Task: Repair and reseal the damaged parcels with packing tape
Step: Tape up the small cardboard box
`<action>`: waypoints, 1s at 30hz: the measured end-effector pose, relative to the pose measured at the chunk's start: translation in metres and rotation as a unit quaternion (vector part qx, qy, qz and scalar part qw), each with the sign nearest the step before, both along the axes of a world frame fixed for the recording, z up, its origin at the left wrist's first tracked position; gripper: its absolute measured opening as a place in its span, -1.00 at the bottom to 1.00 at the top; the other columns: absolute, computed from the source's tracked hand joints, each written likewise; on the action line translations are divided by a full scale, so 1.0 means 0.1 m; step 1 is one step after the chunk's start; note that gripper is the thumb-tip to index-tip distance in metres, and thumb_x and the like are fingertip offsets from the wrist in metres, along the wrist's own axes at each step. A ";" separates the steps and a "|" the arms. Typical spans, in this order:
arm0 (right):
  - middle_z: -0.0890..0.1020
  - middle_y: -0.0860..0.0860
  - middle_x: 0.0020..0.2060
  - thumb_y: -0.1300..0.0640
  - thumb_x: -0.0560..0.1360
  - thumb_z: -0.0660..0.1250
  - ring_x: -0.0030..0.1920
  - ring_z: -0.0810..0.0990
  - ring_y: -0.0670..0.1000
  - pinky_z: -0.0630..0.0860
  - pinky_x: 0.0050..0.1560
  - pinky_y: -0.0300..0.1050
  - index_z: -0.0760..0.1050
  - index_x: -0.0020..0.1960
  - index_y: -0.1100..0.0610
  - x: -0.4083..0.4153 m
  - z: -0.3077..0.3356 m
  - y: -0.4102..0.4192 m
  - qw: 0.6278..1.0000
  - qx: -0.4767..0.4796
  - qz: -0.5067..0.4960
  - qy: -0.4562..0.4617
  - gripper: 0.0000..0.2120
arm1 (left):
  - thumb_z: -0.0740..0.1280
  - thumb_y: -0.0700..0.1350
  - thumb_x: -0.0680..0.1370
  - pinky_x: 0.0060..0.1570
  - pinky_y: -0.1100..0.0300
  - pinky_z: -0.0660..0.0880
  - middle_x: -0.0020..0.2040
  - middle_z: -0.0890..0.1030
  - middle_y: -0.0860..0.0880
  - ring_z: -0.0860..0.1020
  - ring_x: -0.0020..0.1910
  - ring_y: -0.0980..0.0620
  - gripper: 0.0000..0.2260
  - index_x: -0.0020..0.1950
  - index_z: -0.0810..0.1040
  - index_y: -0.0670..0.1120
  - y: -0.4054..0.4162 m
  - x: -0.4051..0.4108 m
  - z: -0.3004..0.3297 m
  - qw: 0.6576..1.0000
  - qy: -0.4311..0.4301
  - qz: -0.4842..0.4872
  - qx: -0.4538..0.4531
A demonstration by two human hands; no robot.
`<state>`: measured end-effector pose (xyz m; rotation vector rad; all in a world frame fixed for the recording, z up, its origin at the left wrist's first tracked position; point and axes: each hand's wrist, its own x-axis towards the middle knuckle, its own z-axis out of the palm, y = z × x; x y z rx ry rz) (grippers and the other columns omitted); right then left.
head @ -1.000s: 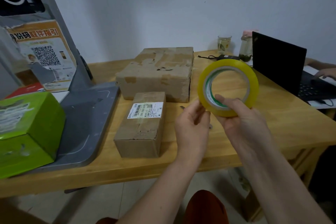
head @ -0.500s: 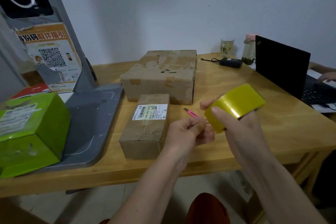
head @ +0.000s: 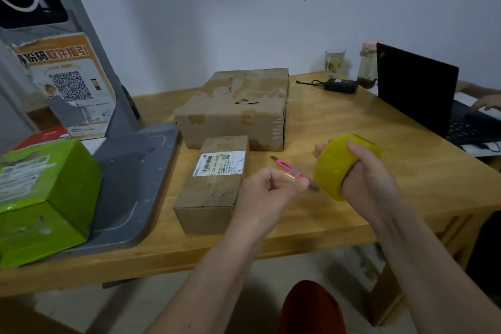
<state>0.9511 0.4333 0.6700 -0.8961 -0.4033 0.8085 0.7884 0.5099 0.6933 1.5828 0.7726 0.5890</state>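
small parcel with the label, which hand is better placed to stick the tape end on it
Left. The left hand pinches the pulled tape end and is beside the small parcel; the right hand grips the tape roll, farther away.

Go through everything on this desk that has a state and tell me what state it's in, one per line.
Tape roll: gripped in right hand, lifted off the table.
Left hand: pinching what looks like the clear tape end.
Small parcel: closed, label on top.
Large parcel: closed, top torn and patchy.
Pink utility knife: lying on the table.
Laptop: open, screen facing away.
Green box: closed.
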 end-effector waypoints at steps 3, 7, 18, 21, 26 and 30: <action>0.64 0.00 0.03 0.29 0.58 0.16 0.08 0.61 -0.02 0.56 0.02 -0.08 0.49 0.09 0.20 0.01 -0.02 0.02 1.000 0.003 -0.028 -0.010 -0.83 | 0.50 -0.08 0.45 0.03 0.18 0.46 -0.11 0.60 0.10 0.54 -0.07 0.16 -0.87 -0.26 0.60 0.02 0.05 0.07 -0.07 0.999 -0.005 0.032 0.035; 0.57 0.09 -0.03 0.37 0.54 0.19 0.11 0.55 0.10 0.50 0.11 0.06 0.45 0.08 0.26 0.14 0.04 0.02 0.997 -0.013 -0.039 0.058 -0.84 | 0.49 -0.12 0.47 0.18 0.14 0.44 -0.04 0.59 0.21 0.53 0.03 0.21 -0.85 -0.30 0.67 0.05 0.09 0.15 -0.10 0.998 -0.009 0.036 0.050; 0.70 0.09 -0.15 0.52 0.21 0.41 -0.16 0.70 -0.02 0.62 -0.20 -0.13 0.47 0.10 0.21 0.40 -0.30 0.27 0.976 0.089 -0.065 0.185 -0.49 | 0.46 -0.39 0.38 -0.08 -0.09 0.63 -0.40 0.58 0.07 0.59 -0.30 0.04 -0.79 -0.30 0.64 -0.09 0.18 0.45 -0.17 0.992 0.001 0.045 0.122; 0.62 0.09 -0.05 0.53 0.48 0.17 -0.20 0.69 -0.08 0.62 -0.21 -0.22 0.47 0.07 0.18 0.48 -0.49 0.41 0.978 0.046 -0.104 0.176 -0.68 | 0.43 -0.34 0.43 -0.06 0.01 0.62 -0.28 0.65 0.06 0.63 -0.21 0.03 -0.82 -0.26 0.65 -0.06 0.15 0.56 -0.21 0.982 0.039 0.044 0.180; 0.61 0.17 -0.05 0.45 0.43 0.36 -0.09 0.63 0.05 0.55 -0.08 -0.04 0.43 0.21 0.32 0.52 -0.44 0.35 0.983 -0.111 -0.113 0.095 -0.64 | 0.38 -0.29 0.52 0.01 0.22 0.55 -0.11 0.66 0.06 0.60 -0.10 0.11 -0.84 -0.09 0.68 -0.05 0.28 0.62 -0.27 0.962 0.102 0.064 0.245; 0.52 0.21 0.15 -0.03 0.08 0.68 0.05 0.62 0.17 0.57 0.06 0.11 0.33 0.33 0.32 0.46 -0.34 0.27 0.881 -0.390 -0.221 -0.153 -0.02 | 0.37 -0.23 0.54 0.09 0.16 0.55 -0.02 0.67 0.00 0.60 -0.02 0.07 -0.89 -0.03 0.69 -0.07 0.29 0.65 -0.27 0.956 0.129 0.042 0.260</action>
